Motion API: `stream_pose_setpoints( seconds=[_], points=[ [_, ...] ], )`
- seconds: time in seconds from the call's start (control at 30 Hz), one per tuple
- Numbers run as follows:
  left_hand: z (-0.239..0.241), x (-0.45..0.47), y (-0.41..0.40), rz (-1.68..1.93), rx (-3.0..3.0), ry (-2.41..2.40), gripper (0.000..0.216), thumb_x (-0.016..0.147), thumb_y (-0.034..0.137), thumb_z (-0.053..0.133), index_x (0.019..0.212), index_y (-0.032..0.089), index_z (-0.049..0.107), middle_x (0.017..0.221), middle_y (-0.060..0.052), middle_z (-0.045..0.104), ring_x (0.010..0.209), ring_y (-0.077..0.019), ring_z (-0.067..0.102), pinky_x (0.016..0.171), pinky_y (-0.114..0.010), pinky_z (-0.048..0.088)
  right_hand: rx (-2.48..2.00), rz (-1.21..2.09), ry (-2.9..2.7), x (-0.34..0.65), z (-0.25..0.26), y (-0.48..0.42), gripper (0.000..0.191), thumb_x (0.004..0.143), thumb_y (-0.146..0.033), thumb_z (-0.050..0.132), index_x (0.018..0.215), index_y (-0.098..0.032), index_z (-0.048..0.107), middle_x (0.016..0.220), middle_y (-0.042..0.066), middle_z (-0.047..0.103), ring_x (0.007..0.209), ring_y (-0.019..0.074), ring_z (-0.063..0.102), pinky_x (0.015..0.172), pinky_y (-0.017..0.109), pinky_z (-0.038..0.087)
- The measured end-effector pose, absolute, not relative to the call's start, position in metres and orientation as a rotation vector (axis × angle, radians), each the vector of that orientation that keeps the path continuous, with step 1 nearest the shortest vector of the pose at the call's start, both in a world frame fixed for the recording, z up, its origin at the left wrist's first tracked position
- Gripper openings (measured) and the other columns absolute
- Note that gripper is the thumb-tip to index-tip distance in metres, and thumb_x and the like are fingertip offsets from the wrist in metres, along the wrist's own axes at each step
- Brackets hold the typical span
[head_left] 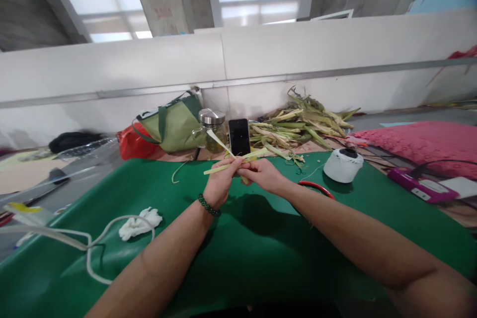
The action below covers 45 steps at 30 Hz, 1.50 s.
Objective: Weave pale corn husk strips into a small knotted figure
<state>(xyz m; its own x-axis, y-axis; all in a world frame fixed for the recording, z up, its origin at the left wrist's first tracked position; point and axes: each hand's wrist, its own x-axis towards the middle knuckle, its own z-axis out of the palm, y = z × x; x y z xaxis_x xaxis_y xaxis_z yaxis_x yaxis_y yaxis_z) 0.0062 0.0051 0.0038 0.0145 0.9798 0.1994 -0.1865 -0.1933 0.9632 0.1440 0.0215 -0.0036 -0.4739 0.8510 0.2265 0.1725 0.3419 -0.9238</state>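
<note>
Pale green plant strips [213,171] cross each other between my two hands, above the green mat. My left hand [222,179], with a dark green bead bracelet [208,205] at its wrist, pinches them from the left. From the right, my right hand [263,174] closes its fingertips on the same strips, close against the left fingers. One strip points up and left, others lie nearly level. Just beyond the hands stands a dark phone [239,136], its lower edge partly hidden by the strips. Where the strips meet, the fingers cover them.
Behind lie a heap of dried stalks [309,119], a lidded glass jar [212,131] and a green bag [171,124]. A white spool of thread [343,165] and red-handled tool [316,188] sit right. At left are a crumpled tissue [139,223] and white cable [89,253] on the mat [238,268].
</note>
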Motion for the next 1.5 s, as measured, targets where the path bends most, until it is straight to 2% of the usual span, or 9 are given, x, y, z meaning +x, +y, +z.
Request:
stream_pose_setpoints(
  seconds=[0.1, 0.23, 0.4, 0.7, 0.83, 0.9, 0.97, 1.1, 1.5],
  points=[
    [0.003, 0.006, 0.006, 1.475, 1.317, 1.008, 0.024, 0.066, 0.036, 0.071, 0.065, 0.012, 0.070, 0.066, -0.005, 0.069, 0.061, -0.0129, 0.060, 0.060, -0.023, 0.048, -0.901, 1.242, -1.839, 0.141, -0.003, 0.017, 0.025, 0.075, -0.038, 0.058, 0.063, -0.016, 0.056, 0.056, -0.003, 0.053, 0.052, 0.0094, 0.052, 0.054, 0.023, 0.048],
    [0.001, 0.004, 0.009, 1.527, 1.355, 1.038, 0.022, 0.068, 0.034, 0.068, 0.058, 0.014, 0.069, 0.062, -0.004, 0.068, 0.061, -0.0134, 0.060, 0.060, -0.023, 0.048, -0.945, 1.181, -1.842, 0.140, 0.000, 0.011, 0.023, 0.074, -0.033, 0.058, 0.059, -0.017, 0.054, 0.052, -0.003, 0.052, 0.048, 0.0093, 0.052, 0.050, 0.022, 0.046],
    [0.001, 0.002, 0.012, 1.599, 1.380, 1.093, 0.020, 0.067, 0.034, 0.068, 0.061, 0.015, 0.069, 0.062, -0.004, 0.070, 0.063, -0.0145, 0.062, 0.063, -0.023, 0.049, -1.024, 1.135, -1.773, 0.133, 0.000, 0.003, 0.029, 0.075, -0.032, 0.058, 0.052, -0.017, 0.049, 0.049, -0.001, 0.054, 0.046, 0.0097, 0.052, 0.048, 0.022, 0.045],
    [0.001, -0.001, 0.015, 1.578, 1.356, 1.140, 0.023, 0.067, 0.036, 0.069, 0.061, 0.014, 0.068, 0.059, -0.004, 0.069, 0.055, -0.0127, 0.060, 0.059, -0.023, 0.048, -1.058, 1.084, -1.811, 0.132, 0.002, -0.003, 0.028, 0.077, -0.031, 0.056, 0.053, -0.018, 0.048, 0.050, -0.002, 0.053, 0.049, 0.0117, 0.056, 0.048, 0.023, 0.045],
    [0.008, -0.006, 0.013, 1.453, 1.348, 1.121, 0.028, 0.062, 0.040, 0.074, 0.061, 0.014, 0.066, 0.050, 0.001, 0.062, 0.049, -0.0105, 0.056, 0.053, -0.022, 0.046, -1.060, 0.968, -1.911, 0.140, 0.007, -0.001, 0.030, 0.079, -0.031, 0.054, 0.053, -0.018, 0.047, 0.049, -0.002, 0.053, 0.048, 0.0110, 0.055, 0.048, 0.021, 0.041],
    [0.012, -0.011, 0.012, 1.334, 1.312, 1.073, 0.033, 0.062, 0.045, 0.075, 0.064, 0.013, 0.065, 0.047, 0.002, 0.059, 0.048, -0.0107, 0.057, 0.055, -0.023, 0.049, -1.058, 0.891, -1.976, 0.145, 0.010, 0.002, 0.030, 0.080, -0.031, 0.053, 0.053, -0.018, 0.048, 0.049, -0.001, 0.054, 0.048, 0.0102, 0.052, 0.048, 0.021, 0.038],
    [0.016, -0.015, 0.010, 1.220, 1.277, 1.032, 0.037, 0.060, 0.048, 0.076, 0.067, 0.013, 0.065, 0.052, -0.001, 0.063, 0.054, -0.0134, 0.062, 0.061, -0.026, 0.053, -1.042, 0.851, -2.010, 0.150, 0.012, 0.005, 0.029, 0.081, -0.031, 0.052, 0.055, -0.017, 0.051, 0.050, -0.001, 0.055, 0.048, 0.0100, 0.051, 0.049, 0.022, 0.037],
    [0.019, -0.019, 0.009, 1.095, 1.309, 1.004, 0.038, 0.050, 0.039, 0.084, 0.071, 0.013, 0.066, 0.060, -0.004, 0.069, 0.061, -0.0162, 0.067, 0.063, -0.027, 0.055, -1.000, 0.842, -2.024, 0.157, 0.016, 0.010, 0.027, 0.082, -0.033, 0.051, 0.061, -0.017, 0.055, 0.054, -0.001, 0.057, 0.050, 0.0102, 0.050, 0.050, 0.022, 0.037],
    [0.022, -0.016, 0.004, 1.163, 1.358, 1.080, 0.026, 0.062, 0.035, 0.078, 0.061, 0.013, 0.064, 0.051, -0.002, 0.065, 0.051, -0.0135, 0.063, 0.057, -0.025, 0.056, -0.970, 0.568, -2.198, 0.173, 0.023, 0.015, 0.034, 0.083, -0.036, 0.052, 0.056, -0.015, 0.054, 0.052, 0.000, 0.057, 0.048, 0.0087, 0.046, 0.051, 0.021, 0.032]
  ],
)
